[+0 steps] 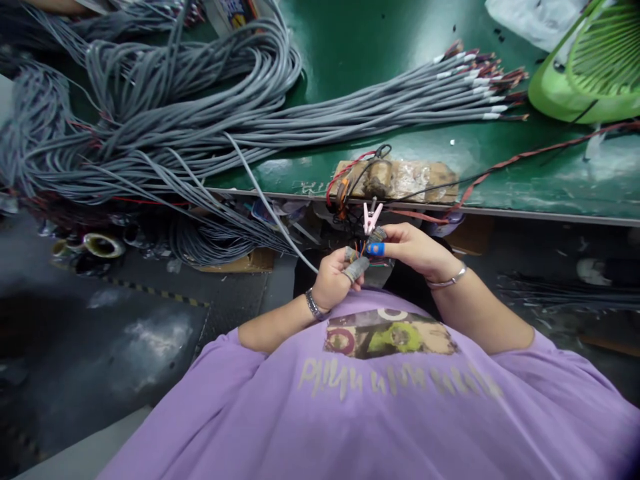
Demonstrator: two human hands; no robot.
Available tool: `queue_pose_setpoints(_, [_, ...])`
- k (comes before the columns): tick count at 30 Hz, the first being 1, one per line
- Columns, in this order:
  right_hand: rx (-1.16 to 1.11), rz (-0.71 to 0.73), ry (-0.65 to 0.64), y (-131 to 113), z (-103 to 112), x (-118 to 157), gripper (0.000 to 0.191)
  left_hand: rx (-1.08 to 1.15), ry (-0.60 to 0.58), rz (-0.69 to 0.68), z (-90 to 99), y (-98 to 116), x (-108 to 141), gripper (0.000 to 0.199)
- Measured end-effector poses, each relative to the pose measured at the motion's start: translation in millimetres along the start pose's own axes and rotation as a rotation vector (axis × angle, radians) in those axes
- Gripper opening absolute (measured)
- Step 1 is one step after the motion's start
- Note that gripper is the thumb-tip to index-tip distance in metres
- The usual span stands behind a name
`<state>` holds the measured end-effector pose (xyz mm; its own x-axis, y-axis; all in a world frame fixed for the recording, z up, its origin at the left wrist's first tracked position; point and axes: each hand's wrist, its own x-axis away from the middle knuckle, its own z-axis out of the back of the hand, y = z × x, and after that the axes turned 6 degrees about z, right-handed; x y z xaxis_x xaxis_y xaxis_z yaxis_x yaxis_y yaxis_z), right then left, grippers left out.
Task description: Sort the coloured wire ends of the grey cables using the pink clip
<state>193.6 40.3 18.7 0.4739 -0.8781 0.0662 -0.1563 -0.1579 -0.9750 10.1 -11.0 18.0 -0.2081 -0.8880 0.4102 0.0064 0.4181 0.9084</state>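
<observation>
My left hand (340,277), with grey-wrapped fingertips, is closed on the end of a grey cable (270,207) that runs down from the big bundle. Thin coloured wires (361,248) fan out between my two hands. My right hand (407,249), with blue tape on one finger, pinches at these wires. Just above the fingers is a pink clothespin (371,219), near a wooden block (415,181) at the table edge.
A large bundle of grey cables (200,113) lies over the green table (340,40), its stripped ends at the right. A green fan (565,87) stands at the upper right. Coiled cables (215,241) and metal rings (103,245) sit below the table edge.
</observation>
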Motion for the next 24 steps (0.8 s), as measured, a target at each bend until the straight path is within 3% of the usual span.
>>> queue_pose_setpoints(7, [0.238, 0.068, -0.078, 0.4, -12.5, 0.3, 0.03, -0.103, -0.193, 0.223, 1.2, -1.3, -6.5, 0.031])
queue_pose_setpoints(11, [0.244, 0.126, -0.006, 2.6, -10.7, 3.2, 0.034, -0.026, -0.124, 0.184, 2.3, -3.3, -8.1, 0.036])
queue_pose_setpoints(17, [0.076, 0.02, 0.186, 19.4, -14.9, 15.0, 0.052, 0.147, 0.031, 0.059, -0.6, -10.8, -12.9, 0.047])
queue_pose_setpoints(21, [-0.021, 0.144, 0.338, 32.4, -27.5, 15.2, 0.037, 0.142, -0.015, 0.05, -0.3, -10.9, -15.8, 0.047])
queue_pose_setpoints(24, [-0.042, 0.147, 0.304, 30.0, -28.1, 10.8, 0.034, 0.056, -0.129, 0.095, 4.3, -4.9, -15.8, 0.045])
